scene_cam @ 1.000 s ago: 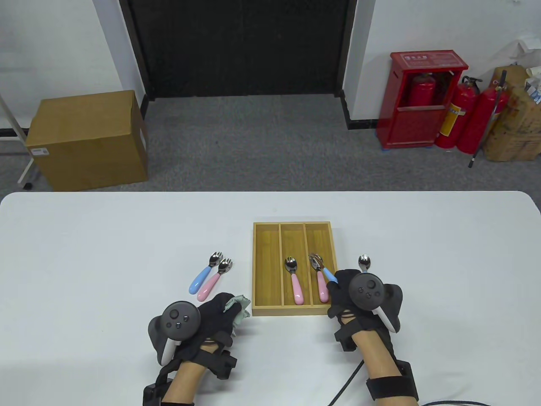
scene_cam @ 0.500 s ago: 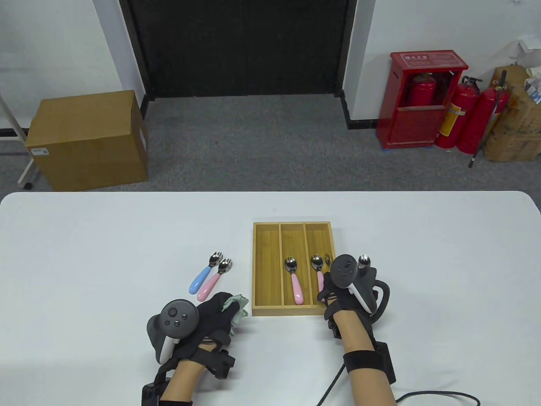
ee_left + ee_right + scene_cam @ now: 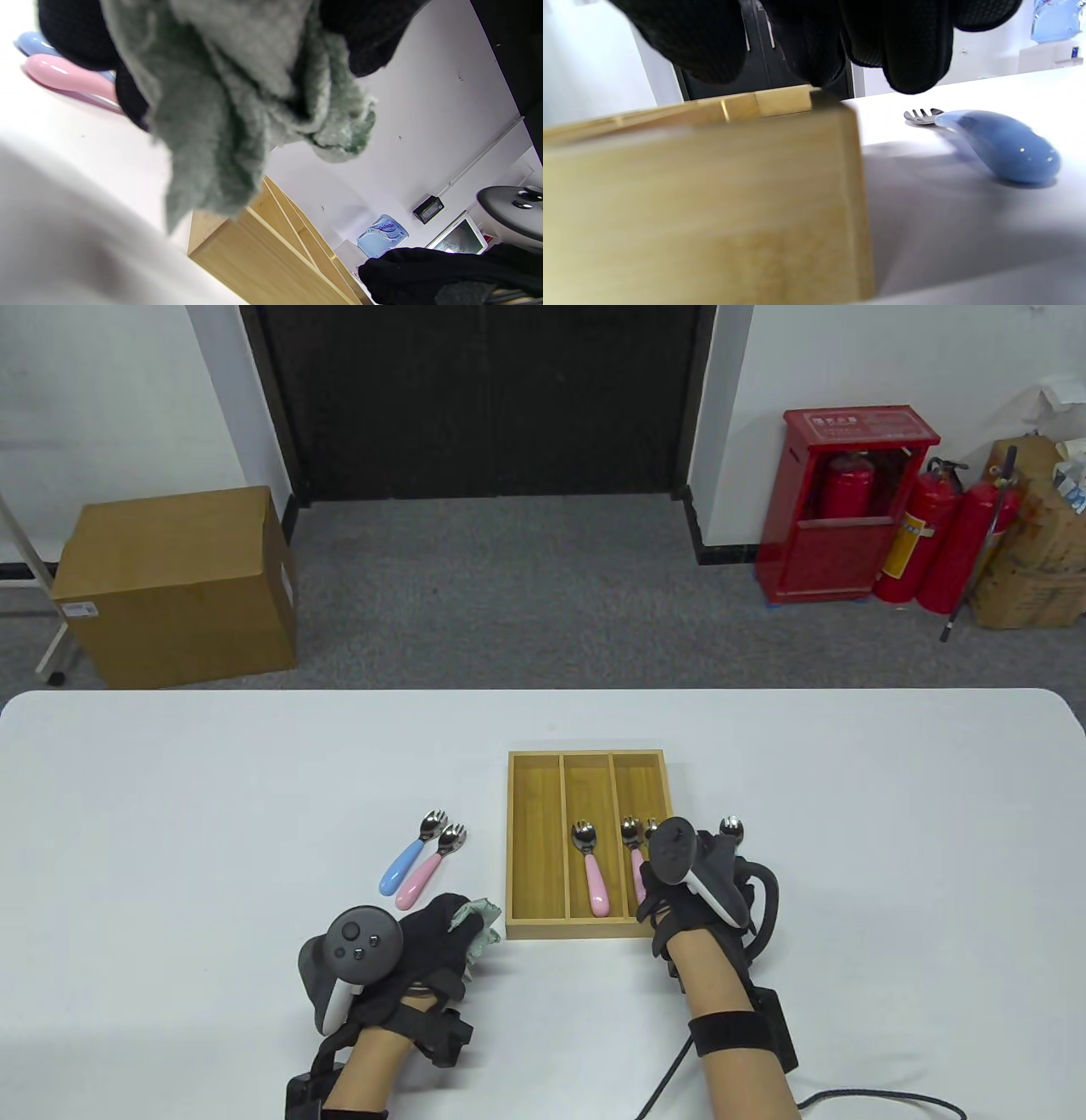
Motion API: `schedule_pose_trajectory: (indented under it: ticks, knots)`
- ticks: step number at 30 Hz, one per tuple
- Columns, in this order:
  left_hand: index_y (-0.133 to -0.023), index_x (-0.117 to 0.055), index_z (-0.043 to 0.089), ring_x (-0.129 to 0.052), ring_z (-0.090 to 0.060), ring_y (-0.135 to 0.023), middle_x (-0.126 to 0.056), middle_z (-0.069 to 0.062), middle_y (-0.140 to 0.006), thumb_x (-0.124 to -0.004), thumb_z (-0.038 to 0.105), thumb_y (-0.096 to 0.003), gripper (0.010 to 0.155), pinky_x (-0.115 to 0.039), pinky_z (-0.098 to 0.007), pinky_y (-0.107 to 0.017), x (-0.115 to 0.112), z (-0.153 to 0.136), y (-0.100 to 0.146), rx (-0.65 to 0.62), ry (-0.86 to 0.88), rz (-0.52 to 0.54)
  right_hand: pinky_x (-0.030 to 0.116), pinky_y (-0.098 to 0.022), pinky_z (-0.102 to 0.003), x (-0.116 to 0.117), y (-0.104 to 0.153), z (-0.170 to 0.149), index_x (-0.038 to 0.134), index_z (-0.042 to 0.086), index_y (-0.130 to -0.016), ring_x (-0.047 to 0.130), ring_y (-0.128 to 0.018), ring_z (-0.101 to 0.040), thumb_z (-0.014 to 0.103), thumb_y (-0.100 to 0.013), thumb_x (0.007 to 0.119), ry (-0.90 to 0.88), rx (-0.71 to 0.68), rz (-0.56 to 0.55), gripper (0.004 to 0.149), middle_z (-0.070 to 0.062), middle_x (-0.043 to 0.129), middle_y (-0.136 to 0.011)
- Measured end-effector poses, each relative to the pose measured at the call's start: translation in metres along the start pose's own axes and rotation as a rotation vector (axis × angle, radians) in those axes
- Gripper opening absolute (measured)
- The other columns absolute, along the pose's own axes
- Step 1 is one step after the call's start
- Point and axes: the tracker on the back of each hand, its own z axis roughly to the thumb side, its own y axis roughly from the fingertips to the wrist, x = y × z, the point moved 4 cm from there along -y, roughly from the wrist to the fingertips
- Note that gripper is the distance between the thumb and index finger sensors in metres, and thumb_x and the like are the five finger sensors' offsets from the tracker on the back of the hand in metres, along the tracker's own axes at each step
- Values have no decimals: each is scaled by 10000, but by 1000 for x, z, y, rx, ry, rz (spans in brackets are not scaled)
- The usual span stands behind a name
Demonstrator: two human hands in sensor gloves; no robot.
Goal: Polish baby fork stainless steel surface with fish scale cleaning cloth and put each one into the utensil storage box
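Note:
The wooden utensil storage box has three compartments. A pink-handled fork lies in the middle one. In the right one are a second pink fork and another fork head beside it. My right hand hovers over that right compartment, hiding the handles. In the right wrist view its fingertips hang above the box with nothing between them. My left hand rests on the table left of the box and grips the bunched green cloth.
A blue fork and a pink fork lie side by side left of the box. Another blue-handled fork lies just right of the box, its head showing beyond my right hand. The white table stretches wide on both sides.
My right hand brought the blue-handled fork down into the right compartment and rolled to the left over it. The left hand and cloth stayed put.

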Motion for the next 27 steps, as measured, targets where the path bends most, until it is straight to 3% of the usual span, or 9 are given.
schedule_pose_trajectory:
  ticks: [7,12,21,27]
  knots:
    - [-824,-890,140,-1081,-252,-456,-1043,-71,-626,-834,436,-486,453,-820,-531,-460,0,-1,0,4,0,-1,554,-590,-682,-19,-4,-56,821,75,-792,794,-704,-460,397,-430,826,-52,160,7,485,-261,652,-958]
    - [-826,-888,138,-1080,-254,-459,-1041,-73,-629,-832,436,-487,454,-819,-532,-460,-2,0,-1,3,-8,-8,492,-610,-697,0,-3,-88,790,53,-826,723,-759,-487,402,-417,848,-96,261,101,541,-274,569,-995]
    - [-834,-883,138,-1080,-258,-465,-1040,-79,-637,-827,437,-490,459,-817,-534,-462,-4,-6,-2,23,20,-20,406,-640,-704,25,-14,-94,769,21,-845,607,-839,-509,430,-402,859,-105,290,151,609,-263,451,-1038]
    - [-839,-879,138,-1079,-259,-471,-1038,-79,-645,-822,439,-493,462,-816,-534,-465,-4,-13,-4,44,63,-25,409,-640,-702,26,-20,-91,791,-33,-771,597,-845,-503,355,-387,887,-72,294,154,555,-243,454,-1030]
